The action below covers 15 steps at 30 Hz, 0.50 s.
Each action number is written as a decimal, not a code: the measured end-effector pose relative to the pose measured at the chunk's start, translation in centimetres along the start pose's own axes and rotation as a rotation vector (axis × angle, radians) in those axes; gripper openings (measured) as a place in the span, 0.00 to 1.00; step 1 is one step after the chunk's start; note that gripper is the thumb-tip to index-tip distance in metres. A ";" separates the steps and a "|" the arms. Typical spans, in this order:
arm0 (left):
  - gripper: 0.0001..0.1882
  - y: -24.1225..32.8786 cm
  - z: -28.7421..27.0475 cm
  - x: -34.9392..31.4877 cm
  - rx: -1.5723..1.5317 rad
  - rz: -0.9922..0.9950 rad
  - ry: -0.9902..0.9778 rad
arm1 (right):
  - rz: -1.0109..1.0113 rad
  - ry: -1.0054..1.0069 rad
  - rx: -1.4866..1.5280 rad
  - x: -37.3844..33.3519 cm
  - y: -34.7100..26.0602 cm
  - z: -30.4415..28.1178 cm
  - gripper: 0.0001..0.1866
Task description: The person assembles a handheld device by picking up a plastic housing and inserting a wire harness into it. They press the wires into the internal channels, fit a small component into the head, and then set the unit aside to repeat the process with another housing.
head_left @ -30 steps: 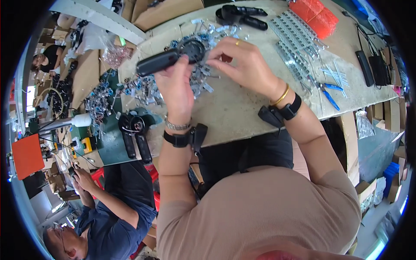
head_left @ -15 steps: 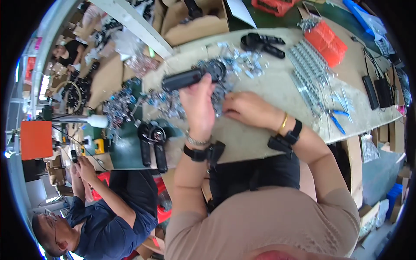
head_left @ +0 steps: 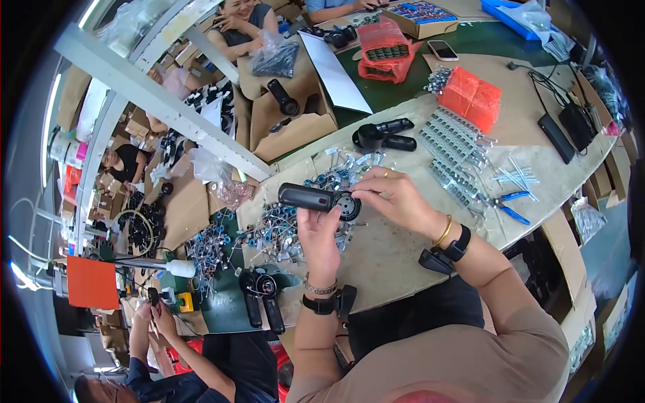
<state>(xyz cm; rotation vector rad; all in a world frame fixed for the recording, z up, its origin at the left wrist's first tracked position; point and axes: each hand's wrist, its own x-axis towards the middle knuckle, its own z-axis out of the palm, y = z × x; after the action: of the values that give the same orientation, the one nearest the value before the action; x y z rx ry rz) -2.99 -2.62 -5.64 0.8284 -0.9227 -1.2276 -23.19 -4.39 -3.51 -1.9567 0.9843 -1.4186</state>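
The person's left hand [head_left: 319, 243] is closed around a black handled piece [head_left: 304, 196], the thumb laid up against its round end [head_left: 348, 207]. The piece is held above the table [head_left: 376, 265], in front of a spread of small metal parts [head_left: 279, 228], its long grip pointing to the person's left and the round end toward the right.

The right hand [head_left: 402, 207] is partly curled, thumb and forefinger brought together at the outer side of that round end. The fingertips are too small to tell whether they pinch a little part or only touch the rim.

Beyond the hands lies a folded black piece [head_left: 383, 136]. To the right of the right hand are rows of metal plates [head_left: 453, 144] and blue-handled pliers [head_left: 505, 205], near some thin rods [head_left: 519, 178].
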 end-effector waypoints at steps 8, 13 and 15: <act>0.22 -0.3 0.0 0.8 -0.196 -0.087 -0.001 | 0.027 0.111 0.043 -0.1 -0.1 0.3 0.05; 0.19 -0.5 -0.8 0.5 -0.226 -0.091 0.019 | -0.024 0.082 0.010 -0.2 -0.3 0.7 0.06; 0.18 -0.3 -0.7 1.2 -0.258 -0.124 0.007 | -0.042 0.070 0.025 0.2 -0.4 0.7 0.06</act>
<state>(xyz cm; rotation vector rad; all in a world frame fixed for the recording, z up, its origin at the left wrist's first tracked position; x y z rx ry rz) -2.41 -3.84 -6.05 0.6904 -0.6966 -1.4170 -22.36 -4.33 -3.34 -1.9319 0.9567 -1.5244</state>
